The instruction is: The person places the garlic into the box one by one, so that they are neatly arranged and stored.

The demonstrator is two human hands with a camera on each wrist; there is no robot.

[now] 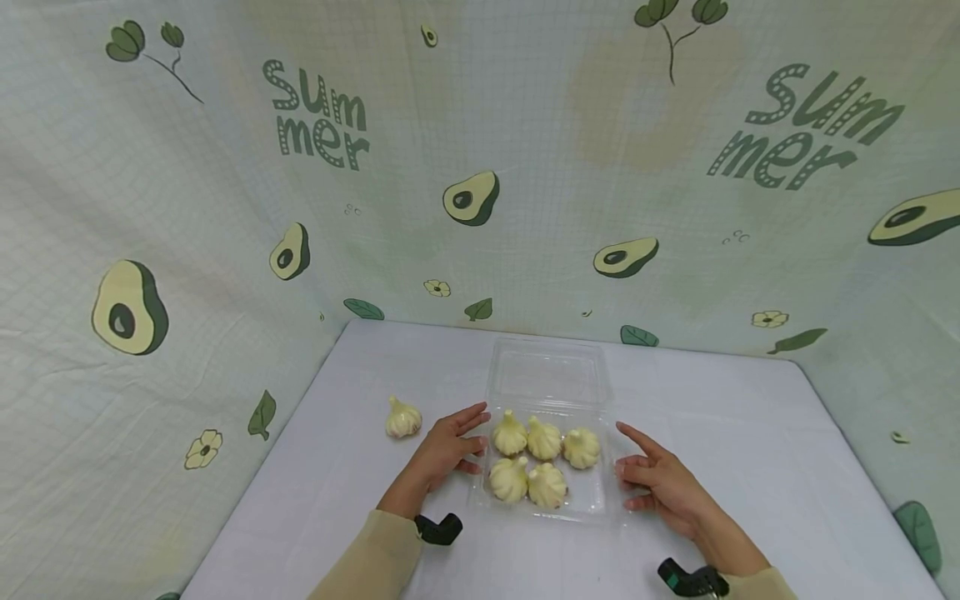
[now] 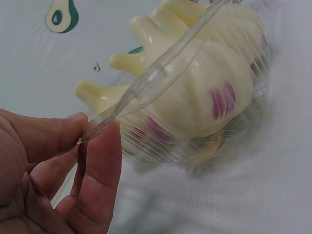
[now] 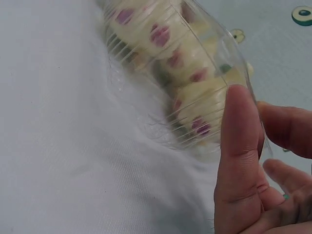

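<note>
A clear plastic clamshell box [image 1: 592, 498] lies on the table with its lid folded back. Several pale garlic bulbs [image 1: 581, 448] sit inside its base in two rows, purple patches showing on them in both wrist views. At the box's left side my left hand [image 1: 448, 450] pinches the rim [image 2: 158, 75] between thumb and fingers. My right hand [image 1: 663, 482] is at the opposite side, where the right wrist view shows the rim [image 3: 242, 57] pinched between its digits. One more garlic bulb [image 1: 403, 418] lies on the table, left of my left hand.
The box's transparent lid [image 1: 551, 375] lies toward the back of the white table [image 1: 712, 408]. A cloth [image 1: 540, 108] printed with avocados and lettering hangs behind the table and along its sides. Each wrist carries a black camera mount [image 1: 438, 530].
</note>
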